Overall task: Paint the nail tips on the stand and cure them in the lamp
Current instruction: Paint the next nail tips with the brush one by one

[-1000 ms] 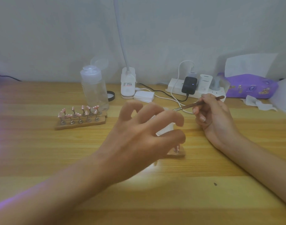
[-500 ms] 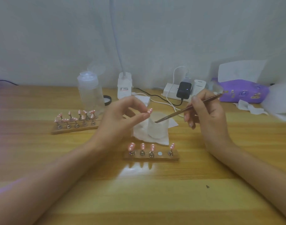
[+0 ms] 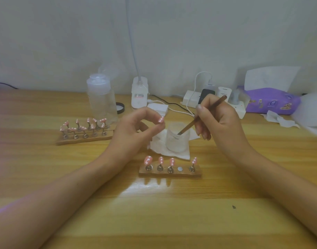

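My left hand (image 3: 136, 130) pinches one pink nail tip with white dots (image 3: 161, 119) between thumb and fingers, lifted above the table. My right hand (image 3: 217, 119) grips a thin brown brush (image 3: 200, 115), its tip dipped into a small frosted cup (image 3: 178, 139) on a white tissue (image 3: 160, 146). In front of the cup lies a wooden stand (image 3: 170, 172) carrying several dotted pink tips and one bare metal spot (image 3: 180, 168). A second wooden stand (image 3: 84, 138) with several pink tips sits at the left.
A clear plastic bottle (image 3: 102, 99), a white lamp base (image 3: 139, 94) with a gooseneck, a power strip (image 3: 213, 99) with chargers and cables, and a purple tissue pack (image 3: 272, 100) line the back of the wooden table (image 3: 172, 212).
My left hand lifted off the near stand with one nail tip and raised it. My right hand brought the brush down and left, so its tip now sits inside the cup.
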The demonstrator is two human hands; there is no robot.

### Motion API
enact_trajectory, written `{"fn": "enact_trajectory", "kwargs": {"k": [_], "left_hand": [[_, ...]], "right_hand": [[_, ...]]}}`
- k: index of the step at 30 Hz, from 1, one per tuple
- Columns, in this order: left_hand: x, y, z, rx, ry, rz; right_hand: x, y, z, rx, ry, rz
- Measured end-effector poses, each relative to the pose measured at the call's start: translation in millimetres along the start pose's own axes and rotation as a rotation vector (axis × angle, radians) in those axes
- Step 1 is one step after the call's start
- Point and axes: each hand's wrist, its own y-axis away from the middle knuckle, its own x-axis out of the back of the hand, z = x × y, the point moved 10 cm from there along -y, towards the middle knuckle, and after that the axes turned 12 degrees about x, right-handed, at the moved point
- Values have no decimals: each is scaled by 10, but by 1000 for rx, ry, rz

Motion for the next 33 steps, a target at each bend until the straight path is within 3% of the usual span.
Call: {"fn": "enact_trajectory", "kwargs": {"k": [4, 15, 21, 33], "left_hand": [[-2, 13, -3, 1, 30, -2], [25, 32, -42, 8, 23, 29], [17, 22, -92, 18, -14, 23], [-24, 12, -93, 0, -96, -5]], "right_hand": [[30, 10, 65, -46, -34, 22], [348, 260, 505, -292, -378, 396], [321, 302, 637, -397, -458, 436], [294, 285, 605, -406, -482, 404]]}}
